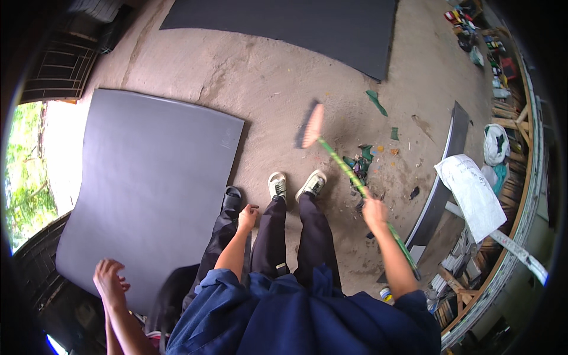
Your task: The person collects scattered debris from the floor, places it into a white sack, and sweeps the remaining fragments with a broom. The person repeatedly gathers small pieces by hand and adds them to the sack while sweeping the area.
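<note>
A navy shirt point(284, 322) is seen closest up, with a small yellow-and-white container point(386, 294) sitting near the right arm, contents hidden. A green-and-yellow striped broom point(348, 171) is gripped in the right hand point(375, 214), fingers closed round the handle, with the pole's end poking out past the forearm. The left hand point(248, 218) is held loose beside the left leg, fingers half curled, grip slack and empty. At lower left, a co-worker's hand point(111, 284) is raised with bent fingers. Pale sneakers point(277, 184) are planted mid-floor, and the broom's head, kinda blurred, is held out ahead of them; whether the floor is touched can't be told. Green and dark scraps point(367, 152) are strewn to its right. A big grey sheet point(154, 183) is laid out left. On the right, a white sack point(471, 198) is marked with writing too faint to be read, and something dark is held in an open white bag point(496, 145) beyond. Farther off, bottles and bags point(464, 26) are heaped, and another dark sheet point(296, 29) is spread out
</note>
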Demonstrator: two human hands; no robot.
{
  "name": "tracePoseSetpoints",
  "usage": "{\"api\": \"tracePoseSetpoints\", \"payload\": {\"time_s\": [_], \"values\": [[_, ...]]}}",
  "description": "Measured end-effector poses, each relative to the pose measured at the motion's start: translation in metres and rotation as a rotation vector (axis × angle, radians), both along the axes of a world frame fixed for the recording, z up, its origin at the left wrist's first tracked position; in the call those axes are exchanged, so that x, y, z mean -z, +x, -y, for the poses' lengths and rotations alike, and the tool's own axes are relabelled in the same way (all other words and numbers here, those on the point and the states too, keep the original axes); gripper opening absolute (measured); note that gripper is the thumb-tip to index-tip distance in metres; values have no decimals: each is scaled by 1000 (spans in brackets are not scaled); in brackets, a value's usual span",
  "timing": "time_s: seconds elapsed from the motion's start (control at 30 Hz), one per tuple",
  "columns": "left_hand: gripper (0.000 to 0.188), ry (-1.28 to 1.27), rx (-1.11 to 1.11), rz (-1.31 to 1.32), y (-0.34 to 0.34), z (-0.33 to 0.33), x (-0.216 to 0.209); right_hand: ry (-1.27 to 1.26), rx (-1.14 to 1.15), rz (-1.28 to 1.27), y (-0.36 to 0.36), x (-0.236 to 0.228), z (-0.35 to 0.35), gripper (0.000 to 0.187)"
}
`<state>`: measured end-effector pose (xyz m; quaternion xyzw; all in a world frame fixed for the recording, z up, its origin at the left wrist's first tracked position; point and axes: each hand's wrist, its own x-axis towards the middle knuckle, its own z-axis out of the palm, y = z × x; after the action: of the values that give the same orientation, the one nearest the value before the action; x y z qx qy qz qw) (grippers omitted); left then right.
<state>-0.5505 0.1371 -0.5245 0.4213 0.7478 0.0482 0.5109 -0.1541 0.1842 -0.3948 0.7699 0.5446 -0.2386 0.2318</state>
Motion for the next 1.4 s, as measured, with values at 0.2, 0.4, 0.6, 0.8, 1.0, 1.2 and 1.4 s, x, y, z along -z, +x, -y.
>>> {"api": "tracePoseSetpoints", "payload": {"time_s": [0.2,0.4,0.6,0.8,1.0,1.2,1.4], "values": [[20,36,43,93,27,-22,2,-394,584,-753,-63,60,-16,52],[20,-21,123,48,53,11,19,-202,327,-466,-38,27,12,44],[22,-9,172,58,77,46,-4,1,417,-250,105,22,118,46],[20,12,155,0,88,100,-9,95,373,-187,151,-22,174,46],[19,28,56,-30,105,122,-5,-178,359,-581,64,-19,157,44],[20,15,153,-44,121,115,-33,-88,414,-608,38,55,149,39],[20,-58,255,-98,125,136,-23,65,507,-302,183,30,220,38]]}}
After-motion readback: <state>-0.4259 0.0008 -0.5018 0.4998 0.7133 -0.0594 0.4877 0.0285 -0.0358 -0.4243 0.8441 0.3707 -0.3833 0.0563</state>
